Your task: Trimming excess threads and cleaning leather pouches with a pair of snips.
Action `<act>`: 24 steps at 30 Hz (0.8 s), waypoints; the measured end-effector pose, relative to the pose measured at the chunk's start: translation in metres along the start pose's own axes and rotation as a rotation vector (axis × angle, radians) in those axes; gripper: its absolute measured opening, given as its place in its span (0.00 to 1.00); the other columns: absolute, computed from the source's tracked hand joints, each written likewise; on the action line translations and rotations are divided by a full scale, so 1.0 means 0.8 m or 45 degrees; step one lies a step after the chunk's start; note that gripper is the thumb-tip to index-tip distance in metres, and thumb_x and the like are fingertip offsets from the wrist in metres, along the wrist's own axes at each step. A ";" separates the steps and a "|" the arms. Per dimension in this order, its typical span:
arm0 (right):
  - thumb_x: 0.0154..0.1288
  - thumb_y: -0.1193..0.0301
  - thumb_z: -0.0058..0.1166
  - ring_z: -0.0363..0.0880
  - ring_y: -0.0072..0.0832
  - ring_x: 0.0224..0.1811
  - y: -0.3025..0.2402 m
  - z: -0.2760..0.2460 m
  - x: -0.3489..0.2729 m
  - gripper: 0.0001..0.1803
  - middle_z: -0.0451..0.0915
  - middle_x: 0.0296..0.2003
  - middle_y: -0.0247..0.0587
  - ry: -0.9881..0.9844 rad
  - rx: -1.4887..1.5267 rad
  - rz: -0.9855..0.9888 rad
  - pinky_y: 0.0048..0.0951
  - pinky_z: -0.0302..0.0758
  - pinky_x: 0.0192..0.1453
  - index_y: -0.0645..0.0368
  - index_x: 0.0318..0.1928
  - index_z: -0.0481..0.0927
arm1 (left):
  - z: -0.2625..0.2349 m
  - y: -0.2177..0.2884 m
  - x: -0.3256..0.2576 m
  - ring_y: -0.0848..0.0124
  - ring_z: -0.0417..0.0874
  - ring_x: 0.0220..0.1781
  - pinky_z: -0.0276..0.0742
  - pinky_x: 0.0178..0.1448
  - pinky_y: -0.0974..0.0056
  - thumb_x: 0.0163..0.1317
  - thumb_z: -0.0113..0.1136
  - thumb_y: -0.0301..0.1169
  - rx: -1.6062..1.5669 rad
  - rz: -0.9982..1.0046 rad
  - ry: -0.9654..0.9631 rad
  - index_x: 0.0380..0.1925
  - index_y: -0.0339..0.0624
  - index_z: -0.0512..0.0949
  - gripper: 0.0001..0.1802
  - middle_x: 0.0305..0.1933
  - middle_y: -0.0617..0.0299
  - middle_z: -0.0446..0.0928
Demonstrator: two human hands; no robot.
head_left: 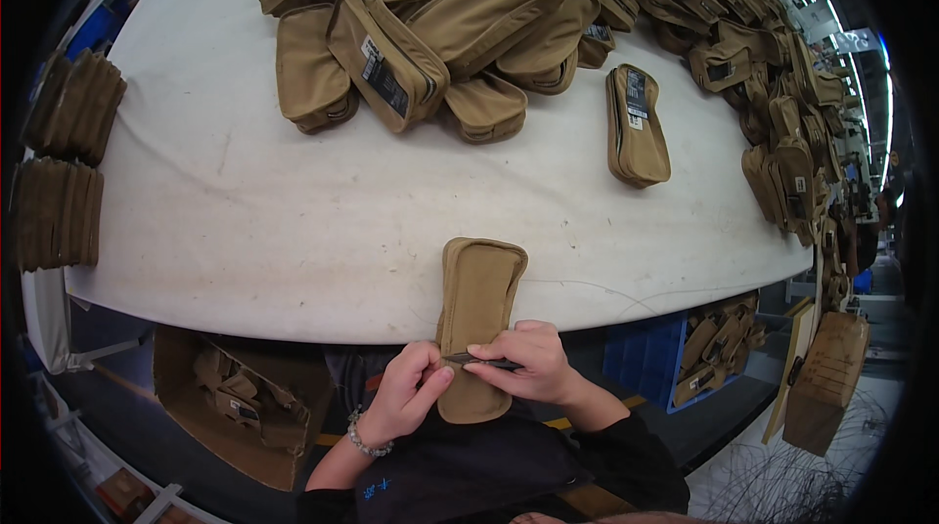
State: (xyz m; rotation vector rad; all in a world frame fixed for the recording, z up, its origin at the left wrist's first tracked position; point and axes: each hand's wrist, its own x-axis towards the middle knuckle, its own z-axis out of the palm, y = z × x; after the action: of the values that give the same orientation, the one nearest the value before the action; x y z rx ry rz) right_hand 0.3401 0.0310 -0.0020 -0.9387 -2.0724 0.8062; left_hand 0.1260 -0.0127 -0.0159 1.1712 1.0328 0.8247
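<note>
A brown fabric zip pouch [481,289] lies at the near table edge, its lower part hanging over toward my body. My left hand [409,385] is closed, pinching the pouch's left side at mid-length. From the right, my right hand [533,360] grips a slim dark pointed tool [497,363] whose tip meets that same side, close to my left fingertips. Whether the tool is a pair of snips or tweezers cannot be made out. My fingers cover part of the pouch's middle.
Similar pouches [489,16] are heaped at the far side of the white table [293,221]; a single pouch [641,133] lies right of centre. Stacked brown pieces [64,211] stand at the left. Below the edge are a cardboard box [186,407] and a blue crate [646,363] holding pouches.
</note>
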 end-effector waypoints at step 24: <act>0.56 0.81 0.66 0.56 0.08 0.24 0.032 0.008 0.001 0.21 0.63 0.23 0.22 0.666 0.739 0.763 0.15 0.53 0.26 0.56 0.40 0.65 | -0.021 -0.003 0.009 0.69 0.66 0.28 0.64 0.35 0.65 0.66 0.53 0.28 0.229 0.080 0.217 0.28 0.35 0.69 0.09 0.25 0.59 0.65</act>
State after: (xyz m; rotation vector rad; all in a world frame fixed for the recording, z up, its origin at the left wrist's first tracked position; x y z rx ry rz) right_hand 0.3436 0.0443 -0.0249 -1.2681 -1.0189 1.2185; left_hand 0.1125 -0.0015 -0.0210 1.3079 1.2357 0.9078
